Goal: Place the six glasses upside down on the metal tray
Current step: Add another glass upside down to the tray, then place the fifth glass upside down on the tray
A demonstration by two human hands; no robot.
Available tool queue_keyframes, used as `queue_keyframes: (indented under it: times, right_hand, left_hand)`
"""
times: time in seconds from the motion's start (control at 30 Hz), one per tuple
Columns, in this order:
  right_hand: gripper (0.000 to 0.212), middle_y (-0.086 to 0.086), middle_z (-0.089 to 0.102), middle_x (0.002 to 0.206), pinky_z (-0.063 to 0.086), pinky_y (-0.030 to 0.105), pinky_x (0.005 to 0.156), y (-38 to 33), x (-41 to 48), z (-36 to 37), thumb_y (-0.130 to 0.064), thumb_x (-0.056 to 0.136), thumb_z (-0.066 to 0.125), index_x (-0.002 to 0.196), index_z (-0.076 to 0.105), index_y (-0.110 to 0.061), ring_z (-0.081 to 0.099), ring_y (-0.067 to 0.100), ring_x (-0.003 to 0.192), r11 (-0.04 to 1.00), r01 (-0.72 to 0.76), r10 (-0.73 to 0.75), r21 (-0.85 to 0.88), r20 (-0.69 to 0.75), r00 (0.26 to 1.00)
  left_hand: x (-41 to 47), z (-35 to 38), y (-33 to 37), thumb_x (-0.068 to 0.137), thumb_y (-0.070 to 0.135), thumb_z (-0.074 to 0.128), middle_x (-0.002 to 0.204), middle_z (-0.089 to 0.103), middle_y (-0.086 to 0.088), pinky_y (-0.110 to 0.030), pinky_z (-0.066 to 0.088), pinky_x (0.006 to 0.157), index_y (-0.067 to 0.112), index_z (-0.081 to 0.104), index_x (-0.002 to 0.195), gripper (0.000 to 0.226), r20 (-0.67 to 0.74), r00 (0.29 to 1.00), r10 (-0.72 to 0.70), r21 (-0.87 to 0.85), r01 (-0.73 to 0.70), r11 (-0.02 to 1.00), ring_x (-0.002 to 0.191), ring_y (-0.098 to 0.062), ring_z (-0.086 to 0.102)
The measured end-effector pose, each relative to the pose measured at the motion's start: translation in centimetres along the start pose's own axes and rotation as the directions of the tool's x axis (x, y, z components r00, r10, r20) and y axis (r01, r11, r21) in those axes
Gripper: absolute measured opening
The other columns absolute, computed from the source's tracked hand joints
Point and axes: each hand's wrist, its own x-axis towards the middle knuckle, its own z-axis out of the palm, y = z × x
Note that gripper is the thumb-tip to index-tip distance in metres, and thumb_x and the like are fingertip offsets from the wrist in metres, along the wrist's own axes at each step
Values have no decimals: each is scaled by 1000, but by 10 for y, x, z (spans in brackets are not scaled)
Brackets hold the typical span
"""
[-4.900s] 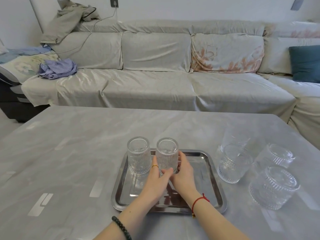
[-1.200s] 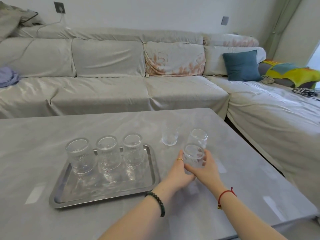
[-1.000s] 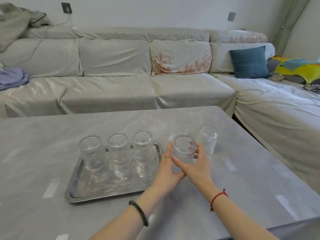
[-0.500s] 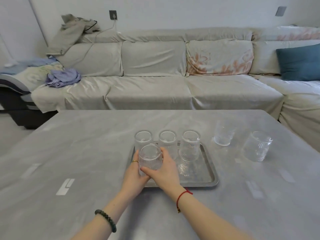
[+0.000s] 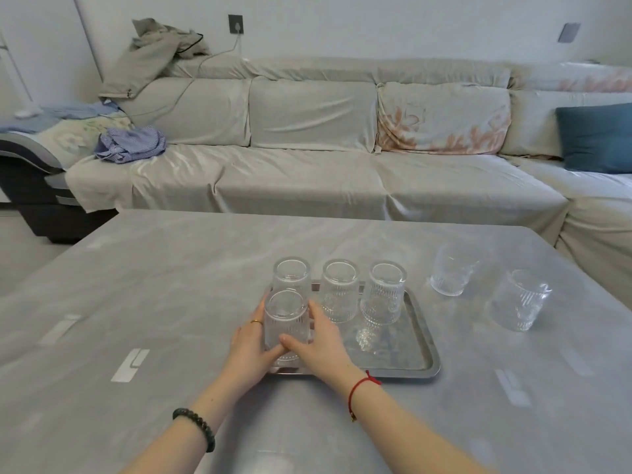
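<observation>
A metal tray (image 5: 419, 350) lies on the grey table. Three ribbed glasses stand upside down along its far edge: left (image 5: 291, 273), middle (image 5: 339, 290), right (image 5: 383, 292). A fourth glass (image 5: 285, 318) sits upside down at the tray's near left corner. My left hand (image 5: 248, 347) and my right hand (image 5: 319, 340) wrap it from both sides, thumbs meeting in front. Two more glasses stand on the table right of the tray, one farther (image 5: 449, 273) and one nearer (image 5: 519, 299).
A long covered sofa (image 5: 307, 172) runs behind the table (image 5: 154, 302), with clothes (image 5: 131, 143) at its left and a teal cushion (image 5: 595, 138) at the right. White tape marks (image 5: 131, 364) lie on the tabletop left of the tray.
Both hands carried a glass from the right of the table over to the tray and lowered it upside down onto the near left corner. The view swung back to the left.
</observation>
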Motion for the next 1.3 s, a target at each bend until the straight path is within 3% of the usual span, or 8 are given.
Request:
queue_keyframes:
  times: [0.1, 0.27, 0.37, 0.43, 0.6, 0.73, 1.03, 1.3]
  right_hand:
    - [71, -10, 45, 129, 42, 34, 102, 8, -4, -22, -34, 74, 71, 134, 34, -26, 44, 12, 119, 1000, -18, 18, 18, 2, 1000]
    - [39, -5, 56, 103, 45, 15, 74, 28, -7, -101, -20, 78, 69, 112, 50, -25, 56, 15, 95, 994, 14, 24, 104, -353, 935]
    - [36, 3, 57, 106, 43, 14, 67, 46, -4, -147, -21, 78, 69, 108, 49, -22, 57, 19, 93, 989, -32, 105, 147, -526, 844]
    - [40, 8, 57, 113, 43, 23, 74, 59, -1, -173, -22, 77, 70, 112, 49, -18, 57, 20, 95, 984, -69, 153, 163, -591, 792]
    - [73, 14, 42, 136, 40, 44, 103, 91, 20, -216, -26, 74, 73, 133, 31, -13, 47, 29, 119, 967, -180, 252, 178, -602, 758]
    - [91, 16, 32, 146, 31, 44, 111, 110, 47, -226, -26, 70, 77, 140, 19, -13, 37, 31, 131, 951, -231, 309, 207, -580, 754]
    - [99, 12, 28, 149, 26, 45, 114, 140, 86, -236, -27, 66, 80, 140, 15, -15, 30, 32, 135, 919, -330, 393, 217, -580, 714]
    - [83, 15, 46, 134, 40, 41, 97, 112, 50, -233, -35, 66, 78, 131, 32, -11, 48, 29, 115, 961, -254, 266, 107, -603, 752]
  left_hand:
    - [-5, -3, -12, 68, 43, 72, 137, 49, 4, -44, 37, 105, 29, 20, 140, 90, 13, 1000, 20, 49, -20, 999, 124, -13, 46]
    - [-25, -1, -37, 62, 69, 57, 143, 40, 6, -42, 24, 111, 25, 16, 142, 100, 38, 999, -35, 315, 22, 949, 128, -17, 38]
    - [-29, 3, -39, 57, 80, 44, 143, 39, 10, -36, 15, 114, 28, 15, 141, 103, 9, 1000, -19, 370, 14, 929, 132, -12, 33]
    - [-27, 5, -41, 54, 83, 38, 148, 34, 8, -33, 10, 115, 26, 13, 142, 108, 1, 1000, -29, 404, 26, 914, 136, -10, 28]
    - [-26, 7, -49, 56, 88, 35, 150, 30, 4, -29, 6, 114, 19, 16, 143, 113, -23, 999, -46, 455, 52, 889, 138, -10, 23]
    - [-25, 8, -48, 51, 87, 37, 151, 27, 4, -27, 5, 114, 20, 15, 143, 116, -10, 997, -77, 466, 72, 882, 139, -11, 20]
    - [-26, 7, -46, 57, 83, 45, 152, 23, 7, -22, -1, 112, 22, 13, 143, 110, -2, 997, -75, 449, 68, 891, 138, -4, 16]
    - [-26, 7, -44, 62, 77, 51, 153, 21, 6, -22, -2, 112, 21, 12, 144, 106, -15, 998, -65, 445, 65, 893, 138, -4, 12]
